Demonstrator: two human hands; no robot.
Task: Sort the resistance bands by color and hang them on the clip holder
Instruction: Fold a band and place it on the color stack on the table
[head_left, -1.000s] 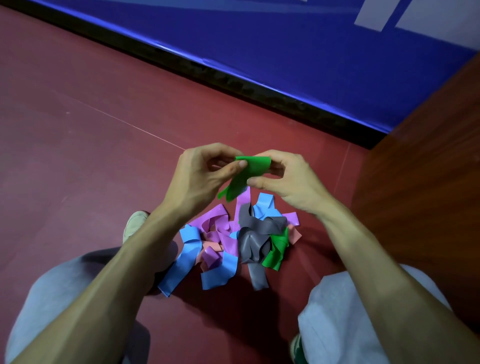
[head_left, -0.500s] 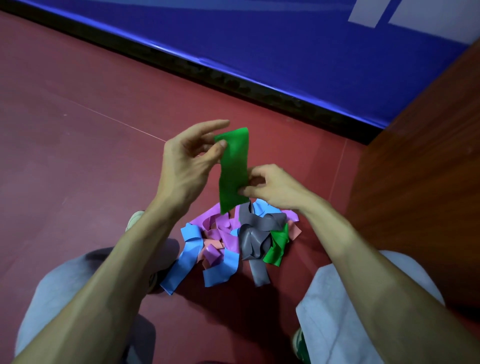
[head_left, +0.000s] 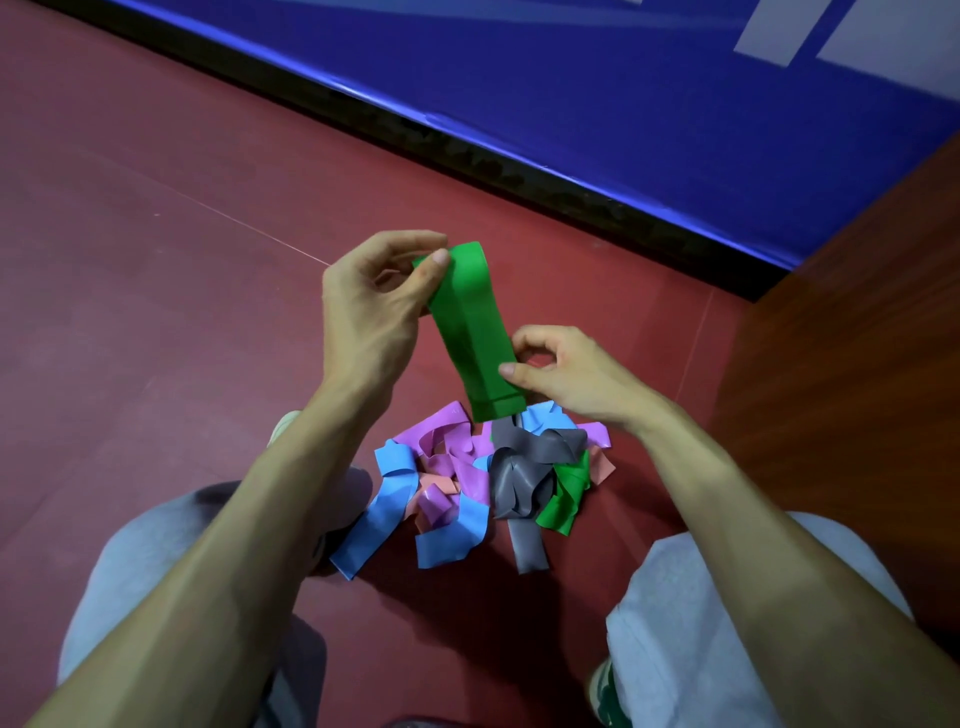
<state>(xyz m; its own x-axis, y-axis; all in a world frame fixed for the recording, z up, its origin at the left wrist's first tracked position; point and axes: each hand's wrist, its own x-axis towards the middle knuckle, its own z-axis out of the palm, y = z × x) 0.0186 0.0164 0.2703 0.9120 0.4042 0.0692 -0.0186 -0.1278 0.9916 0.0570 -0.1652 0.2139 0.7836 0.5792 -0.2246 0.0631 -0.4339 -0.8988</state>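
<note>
The left hand (head_left: 371, 317) pinches the green band (head_left: 470, 332) at its top — thumb against curled fingers. The right hand (head_left: 566, 376) pinches its lower edge.

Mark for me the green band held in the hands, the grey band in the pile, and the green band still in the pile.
held green band (head_left: 470, 332): head view, middle of the strip.
grey band (head_left: 519, 478): head view, crumpled middle.
pile green band (head_left: 563, 501): head view, lower fold.
</note>
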